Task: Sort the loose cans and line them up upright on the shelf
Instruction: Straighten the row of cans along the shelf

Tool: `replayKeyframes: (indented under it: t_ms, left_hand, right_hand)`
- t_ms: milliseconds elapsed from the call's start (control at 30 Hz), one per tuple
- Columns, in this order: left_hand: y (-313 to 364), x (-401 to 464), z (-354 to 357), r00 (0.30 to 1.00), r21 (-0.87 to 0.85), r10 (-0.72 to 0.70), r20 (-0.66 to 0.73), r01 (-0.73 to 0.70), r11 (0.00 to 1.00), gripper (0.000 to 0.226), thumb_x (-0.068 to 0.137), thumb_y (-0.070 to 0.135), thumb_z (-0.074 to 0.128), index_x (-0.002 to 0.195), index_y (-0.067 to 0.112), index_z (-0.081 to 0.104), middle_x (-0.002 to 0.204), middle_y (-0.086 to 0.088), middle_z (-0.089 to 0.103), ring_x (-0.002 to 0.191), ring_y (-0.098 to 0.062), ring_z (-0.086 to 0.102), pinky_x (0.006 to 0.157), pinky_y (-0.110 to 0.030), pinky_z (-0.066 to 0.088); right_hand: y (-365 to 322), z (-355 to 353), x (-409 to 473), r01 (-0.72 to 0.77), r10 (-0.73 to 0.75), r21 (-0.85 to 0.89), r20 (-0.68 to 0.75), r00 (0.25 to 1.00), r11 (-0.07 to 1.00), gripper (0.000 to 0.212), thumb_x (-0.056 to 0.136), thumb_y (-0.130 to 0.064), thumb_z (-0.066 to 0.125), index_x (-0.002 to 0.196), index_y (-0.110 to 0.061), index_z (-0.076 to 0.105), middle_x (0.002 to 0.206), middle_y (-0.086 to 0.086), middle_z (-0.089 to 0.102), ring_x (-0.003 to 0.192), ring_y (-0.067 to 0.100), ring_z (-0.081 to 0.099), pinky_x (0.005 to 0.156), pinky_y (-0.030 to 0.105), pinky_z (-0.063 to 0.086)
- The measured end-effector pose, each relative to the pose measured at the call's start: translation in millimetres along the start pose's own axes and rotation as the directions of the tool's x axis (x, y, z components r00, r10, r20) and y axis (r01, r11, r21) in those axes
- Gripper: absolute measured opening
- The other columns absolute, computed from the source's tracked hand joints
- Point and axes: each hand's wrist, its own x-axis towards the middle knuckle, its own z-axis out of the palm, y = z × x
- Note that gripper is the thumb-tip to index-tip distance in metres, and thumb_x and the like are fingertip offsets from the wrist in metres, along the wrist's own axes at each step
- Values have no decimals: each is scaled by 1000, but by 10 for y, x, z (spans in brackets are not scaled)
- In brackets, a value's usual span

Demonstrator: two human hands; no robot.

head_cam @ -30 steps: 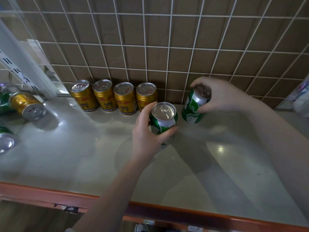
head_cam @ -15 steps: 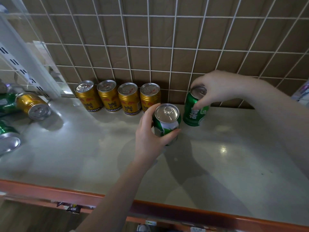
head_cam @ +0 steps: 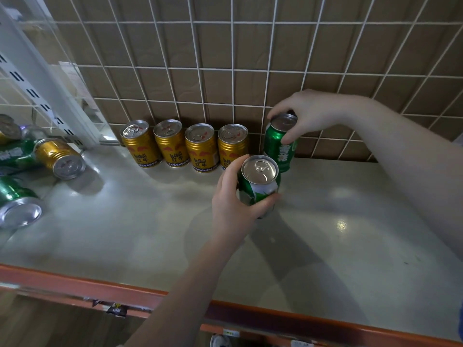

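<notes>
At the left edge of the frame the loose cans are partly cut off. You can make out one gold can [head_cam: 60,157] lying on its side with its silver end toward you. One green can [head_cam: 17,205] lies below it at the lower left, and another green can [head_cam: 15,154] lies behind the gold one with its print blurred. The silver end of one more can [head_cam: 7,126] shows at the far left edge; its colour is hard to tell. Your right forearm runs out of the frame at the right, and your left forearm leaves it at the bottom.

Count four gold cans upright in a row at the back of the shelf [head_cam: 125,221], against the wire grid [head_cam: 233,71] in the middle of the frame: the first [head_cam: 140,144], second [head_cam: 171,142], third [head_cam: 201,147] and fourth [head_cam: 231,144]. The lower part of the fourth is hidden behind your left hand [head_cam: 233,199].

Two green cans are in your grip. Your right hand [head_cam: 305,113] comes in from the right, and its fingers curl over the top rim of a green can [head_cam: 279,149]. That can stands upright just right of the fourth gold can, at the back. Your left hand wraps thumb and fingers around the side of a second green can [head_cam: 259,181], upright, in front of the row and just below the other green can. Its base is hidden by your hand, so you cannot tell whether it rests on the shelf.

The orange front lip [head_cam: 75,284] of the shelf crosses the bottom of the frame.
</notes>
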Motion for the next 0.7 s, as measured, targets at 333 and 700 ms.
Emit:
replayKeyframes:
  t_ms: [333,700]
  left_hand:
    - [7,21,-15,1000,21,-22,3,22,1000,74,61,42,80,125,19,51,119,6,60,113,-10,55,91,-34,49]
    - [33,88,-95,987,51,-9,162,1,999,85,59,53,74,132,28,40,126,18,48,121,2,44,100,-16,39]
  right_hand:
    - [-160,0,215,24,-24,23,16,1000,999,56,80,-31,72,130,-19,52,131,2,54,115,19,50,94,34,44]
    - [-53,160,22,-62,70,97,-80,994,993,71,79,-44,70,140,-24,40,138,0,49,120,18,47,96,30,40]
